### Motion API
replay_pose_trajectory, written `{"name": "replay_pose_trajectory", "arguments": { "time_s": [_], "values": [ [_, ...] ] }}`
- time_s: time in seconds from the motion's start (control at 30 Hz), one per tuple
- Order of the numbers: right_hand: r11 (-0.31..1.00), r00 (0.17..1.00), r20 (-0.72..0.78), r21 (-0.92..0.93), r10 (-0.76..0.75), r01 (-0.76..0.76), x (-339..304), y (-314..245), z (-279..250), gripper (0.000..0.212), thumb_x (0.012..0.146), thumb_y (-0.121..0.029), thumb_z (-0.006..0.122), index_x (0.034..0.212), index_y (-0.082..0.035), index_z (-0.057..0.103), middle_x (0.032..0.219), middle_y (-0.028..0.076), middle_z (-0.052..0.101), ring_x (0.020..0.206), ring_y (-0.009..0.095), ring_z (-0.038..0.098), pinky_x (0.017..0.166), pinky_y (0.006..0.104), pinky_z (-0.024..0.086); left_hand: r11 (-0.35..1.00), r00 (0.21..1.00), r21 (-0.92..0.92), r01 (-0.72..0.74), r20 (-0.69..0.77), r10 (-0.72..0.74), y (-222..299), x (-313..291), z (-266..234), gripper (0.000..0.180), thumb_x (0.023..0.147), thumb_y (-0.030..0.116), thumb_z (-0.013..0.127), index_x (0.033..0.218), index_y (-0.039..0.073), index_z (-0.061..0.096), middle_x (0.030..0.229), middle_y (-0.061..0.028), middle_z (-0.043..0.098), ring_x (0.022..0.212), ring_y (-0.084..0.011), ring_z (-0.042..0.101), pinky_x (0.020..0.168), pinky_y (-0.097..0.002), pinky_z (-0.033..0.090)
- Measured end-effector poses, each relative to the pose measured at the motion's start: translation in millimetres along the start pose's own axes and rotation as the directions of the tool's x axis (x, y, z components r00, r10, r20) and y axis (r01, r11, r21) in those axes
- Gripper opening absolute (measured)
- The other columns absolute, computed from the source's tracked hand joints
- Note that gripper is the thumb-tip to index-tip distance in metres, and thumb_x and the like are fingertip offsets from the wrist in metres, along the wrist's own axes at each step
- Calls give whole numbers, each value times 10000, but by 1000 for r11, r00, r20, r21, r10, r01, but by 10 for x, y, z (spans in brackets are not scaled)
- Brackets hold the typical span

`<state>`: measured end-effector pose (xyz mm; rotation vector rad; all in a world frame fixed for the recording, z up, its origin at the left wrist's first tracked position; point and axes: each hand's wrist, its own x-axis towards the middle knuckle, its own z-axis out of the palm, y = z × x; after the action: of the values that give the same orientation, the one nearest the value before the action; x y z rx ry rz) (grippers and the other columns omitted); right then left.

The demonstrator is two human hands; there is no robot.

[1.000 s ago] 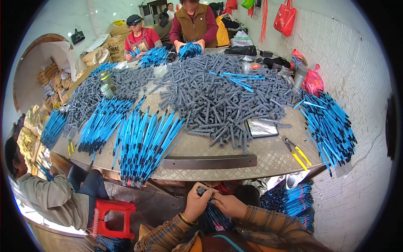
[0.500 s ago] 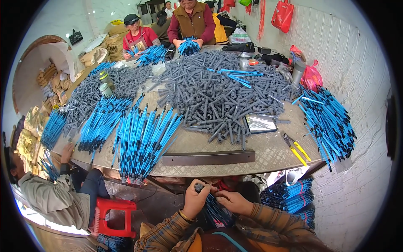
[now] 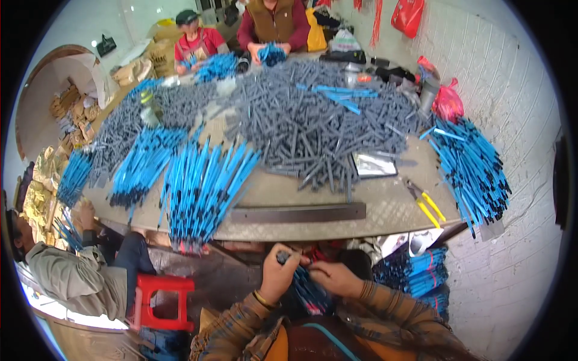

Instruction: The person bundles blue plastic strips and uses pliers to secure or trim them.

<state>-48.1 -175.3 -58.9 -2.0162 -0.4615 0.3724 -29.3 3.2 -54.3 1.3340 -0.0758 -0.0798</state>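
Note:
Just off the table's near edge, my left hand is closed around a dark grey plastic piece, whose rounded end shows above the fingers. My right hand is beside it, thumb and fingers pinched together; what they grip is too small and blurred to name. Below and between both hands hangs a bunch of thin blue rods with dark ends, partly covered by my fingers. On the table ahead lies a dark metal bar, with a fanned stack of blue rods to its left.
A large heap of grey plastic tubes covers the table's middle. Yellow-handled pliers and a flat shiny-topped case lie right of it. More blue rods overhang the right edge. A co-worker sits left, near a red stool.
The whole view has shifted, so the table and people sit slightly higher in it, with more blur. My hands keep nearly the same grip and position.

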Motion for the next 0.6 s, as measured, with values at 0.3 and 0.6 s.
{"name": "replay_pose_trajectory", "arguments": {
  "time_s": [0.3, 0.6],
  "values": [
    [949, 921, -234, -25, -311, 314, 165, -458, -390, 289, 851, -145, 544, 1113, -26, 519, 966, 141, 568, 807, 264, 586, 710, 334, 477, 955, 959, 88, -283, 53, 279, 265, 157, 73, 89, 807, 42, 587, 796, 13, 503, 765, -90, 641, 693, -108, 598, 625, -247, 478],
    [840, 859, -131, -325, -496, 435, 172, -519, -353, 296, 808, -168, 592, 1068, -38, 535, 982, 136, 560, 895, 300, 547, 767, 352, 445, 820, 926, 431, -376, 200, 320, 206, -96, 104, 157, 755, 38, 618, 816, 37, 474, 684, -45, 528, 627, -87, 477, 578, -240, 416]
  ]
}}
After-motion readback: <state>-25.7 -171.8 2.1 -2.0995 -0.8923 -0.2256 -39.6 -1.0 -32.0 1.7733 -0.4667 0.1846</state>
